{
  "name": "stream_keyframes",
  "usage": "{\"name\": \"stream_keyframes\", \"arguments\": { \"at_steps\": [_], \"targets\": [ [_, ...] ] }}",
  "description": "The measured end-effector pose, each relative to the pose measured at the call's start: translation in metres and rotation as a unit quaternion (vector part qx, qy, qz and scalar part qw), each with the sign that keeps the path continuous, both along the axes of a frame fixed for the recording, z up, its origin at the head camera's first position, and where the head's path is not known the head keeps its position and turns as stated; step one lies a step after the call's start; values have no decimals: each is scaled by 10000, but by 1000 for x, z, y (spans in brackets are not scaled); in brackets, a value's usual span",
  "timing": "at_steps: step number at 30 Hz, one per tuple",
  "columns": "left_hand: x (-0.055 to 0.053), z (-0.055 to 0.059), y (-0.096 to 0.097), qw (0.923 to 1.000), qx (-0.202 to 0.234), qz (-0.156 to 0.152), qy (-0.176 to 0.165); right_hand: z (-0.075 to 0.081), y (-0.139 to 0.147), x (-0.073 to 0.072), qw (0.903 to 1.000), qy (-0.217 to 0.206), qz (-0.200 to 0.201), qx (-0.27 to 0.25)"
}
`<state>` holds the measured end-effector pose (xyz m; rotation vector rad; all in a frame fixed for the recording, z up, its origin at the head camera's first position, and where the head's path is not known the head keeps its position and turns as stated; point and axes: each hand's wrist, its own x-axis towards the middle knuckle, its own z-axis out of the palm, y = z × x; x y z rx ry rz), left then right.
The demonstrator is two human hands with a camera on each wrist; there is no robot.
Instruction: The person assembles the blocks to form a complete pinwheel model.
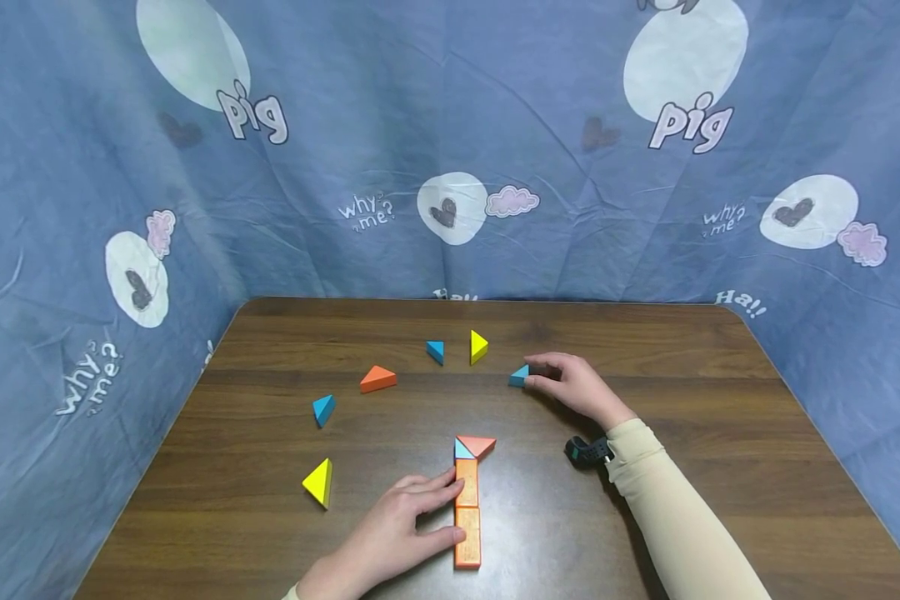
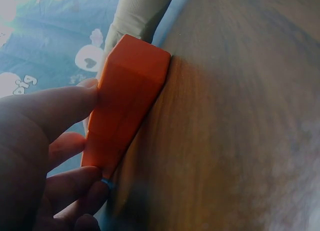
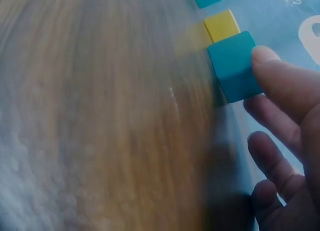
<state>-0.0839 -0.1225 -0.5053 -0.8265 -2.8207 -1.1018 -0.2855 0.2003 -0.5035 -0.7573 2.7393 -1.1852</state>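
My right hand [image 1: 573, 385] pinches a blue triangular block [image 1: 520, 377] between thumb and forefinger, on the far right part of the table. In the right wrist view, the thumb lies at the edge of this blue block [image 3: 235, 66]. My left hand [image 1: 412, 517] rests against the left side of two orange rectangular blocks laid end to end: its thumb touches the near block [image 1: 468, 550], its fingers the far block [image 1: 468, 479]. At the far end of this row lie a light blue triangular block [image 1: 462, 450] and a salmon-orange triangular block [image 1: 478, 445], side by side.
On the wooden table [image 1: 570, 533] lie loose triangular blocks: yellow [image 1: 478, 347] and blue [image 1: 437, 351] at the back, orange [image 1: 377, 379], another blue [image 1: 323, 410] and another yellow [image 1: 318, 483] to the left. A black band [image 1: 587, 452] is by my right wrist. A blue curtain [image 1: 450, 125] hangs behind.
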Motion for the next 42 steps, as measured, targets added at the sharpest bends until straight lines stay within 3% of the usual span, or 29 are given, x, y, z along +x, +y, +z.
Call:
{"name": "stream_keyframes", "arguments": {
  "at_steps": [17,33,42],
  "targets": [
    [1,1,0,10000,15,-26,4,1,-3,3,9999,-78,-111,90],
    [-1,1,0,9999,-49,3,-97,13,-34,21,9993,-124,321,-169],
    [0,1,0,9999,-14,-16,109,15,-52,36,9984,-185,470,-243]
  ]
}}
